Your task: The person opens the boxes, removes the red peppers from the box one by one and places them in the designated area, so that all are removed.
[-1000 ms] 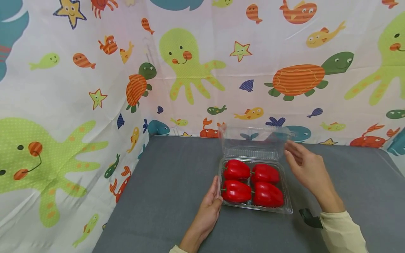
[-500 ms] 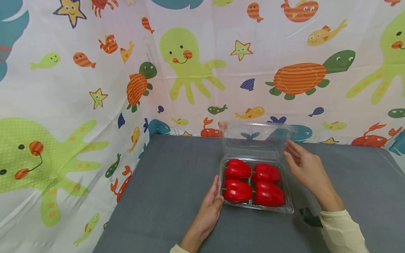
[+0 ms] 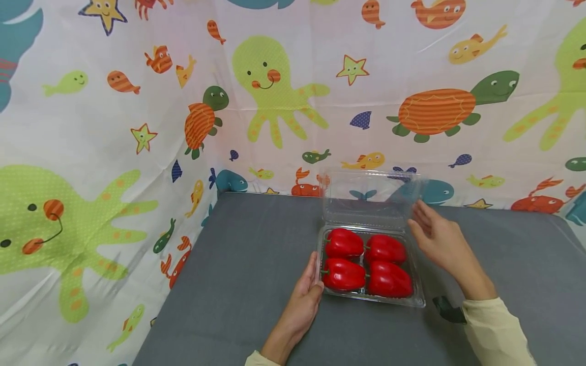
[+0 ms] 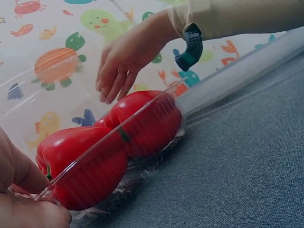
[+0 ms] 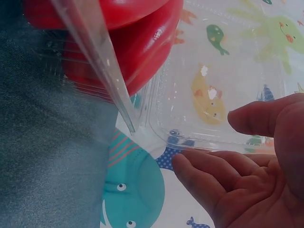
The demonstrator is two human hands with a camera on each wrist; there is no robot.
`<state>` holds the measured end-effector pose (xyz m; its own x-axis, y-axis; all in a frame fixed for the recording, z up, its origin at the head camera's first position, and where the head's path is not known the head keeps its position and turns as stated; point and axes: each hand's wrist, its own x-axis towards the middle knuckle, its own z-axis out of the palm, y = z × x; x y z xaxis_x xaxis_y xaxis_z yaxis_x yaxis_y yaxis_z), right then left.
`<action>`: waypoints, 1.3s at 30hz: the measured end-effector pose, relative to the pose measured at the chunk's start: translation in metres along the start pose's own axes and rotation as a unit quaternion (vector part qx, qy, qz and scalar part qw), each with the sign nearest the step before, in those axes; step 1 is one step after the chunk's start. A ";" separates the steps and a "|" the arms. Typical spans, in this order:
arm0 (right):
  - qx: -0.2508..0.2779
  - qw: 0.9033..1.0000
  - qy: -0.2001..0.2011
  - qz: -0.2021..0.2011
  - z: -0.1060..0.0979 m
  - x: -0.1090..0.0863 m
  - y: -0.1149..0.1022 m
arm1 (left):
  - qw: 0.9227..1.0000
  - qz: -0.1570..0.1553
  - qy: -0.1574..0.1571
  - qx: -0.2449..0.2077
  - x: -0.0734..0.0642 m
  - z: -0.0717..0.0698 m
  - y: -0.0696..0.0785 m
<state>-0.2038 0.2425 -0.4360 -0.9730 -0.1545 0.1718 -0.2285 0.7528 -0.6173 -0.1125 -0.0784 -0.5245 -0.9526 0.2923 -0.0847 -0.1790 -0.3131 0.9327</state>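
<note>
A clear plastic clamshell container (image 3: 397, 301) stands on the table with several red bell peppers (image 3: 344, 274) in its base. Its hinged lid (image 3: 371, 203) is raised at the back. My left hand (image 3: 299, 307) grips the container's left side, with the thumb at the rim; the left wrist view shows this thumb and the fingers pinching the rim. At the lid's right side is my right hand (image 3: 446, 241). In the right wrist view, the extended fingers of that hand (image 5: 247, 185) lie along the lid's edge, apart from the thumb.
A grey cloth covers the table (image 3: 247, 264). Behind and to the left hangs a white curtain (image 3: 284, 127) printed with sea animals. A dark band (image 4: 191, 50) sits at the right wrist, by a pale sleeve (image 3: 496, 325).
The lid's upper edge stands slightly higher in the head view, and the right hand stays beside it. The whole view has shifted a little. The left hand keeps its hold.
</note>
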 end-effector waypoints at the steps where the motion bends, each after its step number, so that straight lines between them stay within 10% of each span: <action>1: 0.000 1.000 -0.006 0.001 -0.001 0.001 0.000 | 1.000 0.000 -0.001 -0.001 0.000 0.000 0.000; 39: -0.008 0.998 -0.061 0.014 0.008 0.009 0.013 | 1.000 0.014 -0.011 -0.003 0.000 0.000 0.001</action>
<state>-0.2152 0.2459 -0.4482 -0.9762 -0.2086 0.0595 -0.2012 0.7680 -0.6081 -0.1125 -0.0788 -0.5239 -0.9518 0.3027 -0.0502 -0.1531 -0.3269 0.9326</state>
